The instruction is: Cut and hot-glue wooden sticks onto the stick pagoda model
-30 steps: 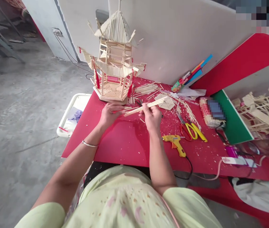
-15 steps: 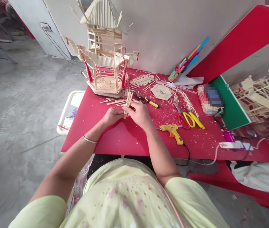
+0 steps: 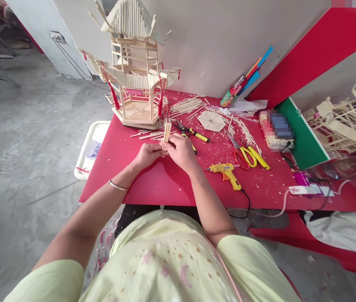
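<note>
Close together above the red table, my left hand (image 3: 149,154) and my right hand (image 3: 180,150) are both closed on a small bundle of pale wooden sticks (image 3: 167,132). The bundle stands upright between my fingers, and its lower ends are mostly hidden by them. Behind my hands stands a tall pagoda model (image 3: 138,84) built of the same sticks, hung with red tassels. Pliers with yellow-and-black handles (image 3: 193,133) lie just beyond my right hand. Loose sticks (image 3: 153,135) are scattered in front of the model.
A yellow glue gun (image 3: 228,173), scissors (image 3: 244,153) and a hexagonal stick panel (image 3: 211,121) lie on the red table (image 3: 118,184). A pen cup (image 3: 228,99) stands by the wall. A green-and-red divider (image 3: 308,140) rises at right, with a power strip (image 3: 307,190) before it.
The stick bundle is held a little more upright and its tops sit closer together. Both hands keep their hold; the whole view has shifted slightly.
</note>
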The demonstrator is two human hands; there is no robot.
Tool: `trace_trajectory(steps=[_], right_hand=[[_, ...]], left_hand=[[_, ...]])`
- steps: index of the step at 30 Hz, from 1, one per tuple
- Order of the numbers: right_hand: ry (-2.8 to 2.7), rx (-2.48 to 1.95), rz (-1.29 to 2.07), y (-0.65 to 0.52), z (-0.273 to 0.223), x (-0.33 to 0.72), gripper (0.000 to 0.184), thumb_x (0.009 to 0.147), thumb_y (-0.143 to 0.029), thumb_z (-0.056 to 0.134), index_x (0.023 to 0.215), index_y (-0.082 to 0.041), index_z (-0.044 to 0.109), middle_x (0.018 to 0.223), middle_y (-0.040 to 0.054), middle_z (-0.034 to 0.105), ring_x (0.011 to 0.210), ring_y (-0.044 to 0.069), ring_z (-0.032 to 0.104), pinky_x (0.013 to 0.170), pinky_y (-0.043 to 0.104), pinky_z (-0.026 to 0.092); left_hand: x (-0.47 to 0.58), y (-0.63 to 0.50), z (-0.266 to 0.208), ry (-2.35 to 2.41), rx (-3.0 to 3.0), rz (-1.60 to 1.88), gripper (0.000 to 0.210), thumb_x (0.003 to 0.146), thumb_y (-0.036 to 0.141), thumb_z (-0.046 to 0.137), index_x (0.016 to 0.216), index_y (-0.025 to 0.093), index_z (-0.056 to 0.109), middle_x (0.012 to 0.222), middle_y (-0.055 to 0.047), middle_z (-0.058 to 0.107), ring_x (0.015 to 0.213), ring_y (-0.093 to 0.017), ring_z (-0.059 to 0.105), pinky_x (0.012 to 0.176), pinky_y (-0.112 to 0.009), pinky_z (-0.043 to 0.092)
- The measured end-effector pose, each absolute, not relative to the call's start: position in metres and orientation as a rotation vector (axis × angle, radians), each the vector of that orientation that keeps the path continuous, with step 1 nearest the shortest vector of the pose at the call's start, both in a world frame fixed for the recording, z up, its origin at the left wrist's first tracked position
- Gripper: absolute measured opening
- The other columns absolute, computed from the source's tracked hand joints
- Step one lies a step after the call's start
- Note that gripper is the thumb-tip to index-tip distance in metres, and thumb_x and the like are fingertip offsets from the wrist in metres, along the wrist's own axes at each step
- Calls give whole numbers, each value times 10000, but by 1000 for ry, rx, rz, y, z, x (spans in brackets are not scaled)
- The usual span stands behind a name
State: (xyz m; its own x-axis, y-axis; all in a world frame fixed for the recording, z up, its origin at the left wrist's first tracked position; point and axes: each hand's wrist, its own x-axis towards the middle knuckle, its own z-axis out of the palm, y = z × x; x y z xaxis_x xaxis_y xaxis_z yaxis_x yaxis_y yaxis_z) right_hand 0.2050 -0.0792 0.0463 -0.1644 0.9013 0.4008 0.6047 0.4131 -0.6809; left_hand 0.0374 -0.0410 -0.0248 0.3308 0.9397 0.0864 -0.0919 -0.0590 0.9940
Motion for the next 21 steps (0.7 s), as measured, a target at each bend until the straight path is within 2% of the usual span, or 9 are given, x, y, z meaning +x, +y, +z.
trace_trajectory(steps=[5,10,14,18,21], right_hand=[[-1859,-1260,482,-80,46,204,136,994,-290,677,1002,-239,803,1001,47,755,934,201,705,899,297,530],[-1840,-1265,467,-81,47,206,170,1007,-322,654,970,-241,800,958,51,751,915,207,708,883,308,539],[-1727,-1254,535,-83,42,209,175,970,-378,706,930,-235,797,941,56,755,882,210,709,865,326,558],[-1197,-1258,810,-83,26,212,308,906,-532,757,954,-229,789,783,9,733,698,165,698,724,301,602],[-734,-1161,1038,-81,13,211,366,781,-514,873,940,-201,771,735,-20,728,664,128,705,658,245,623]], left_hand=[[38,-42,-23,902,1318,1058,386,529,458,1007,724,180,822,748,-61,790,759,-250,731,759,-368,623],[37,-42,-28,881,1393,997,375,570,500,979,733,193,838,788,-61,808,755,-237,733,839,-391,629],[36,-42,-31,876,1411,1000,361,601,488,971,766,191,849,822,-69,818,764,-229,743,858,-377,629],[30,-41,-25,915,1259,1033,408,596,468,986,815,158,835,782,-91,802,707,-222,745,755,-352,636],[20,-36,-21,974,1098,1006,487,563,511,996,810,140,801,679,-91,756,616,-211,721,623,-323,611]])
